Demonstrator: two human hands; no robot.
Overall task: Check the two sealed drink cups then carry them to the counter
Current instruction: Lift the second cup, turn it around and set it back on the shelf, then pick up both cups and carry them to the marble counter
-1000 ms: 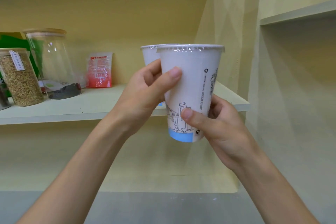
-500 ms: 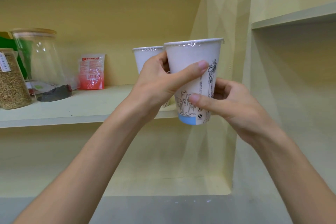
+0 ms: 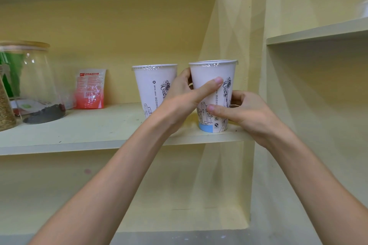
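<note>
Standing upright at the shelf's (image 3: 83, 135) right end, the nearer sealed cup (image 3: 211, 77) is gripped by both the left hand (image 3: 179, 101) and right hand (image 3: 247, 113), fingers curled around it, just beside the second cup (image 3: 151, 87).

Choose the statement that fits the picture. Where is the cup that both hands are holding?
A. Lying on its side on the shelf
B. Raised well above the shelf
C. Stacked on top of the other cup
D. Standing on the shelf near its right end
D: the held cup stands upright with its blue base on the shelf near the right end, left hand and right hand around it, beside the other cup.
</note>
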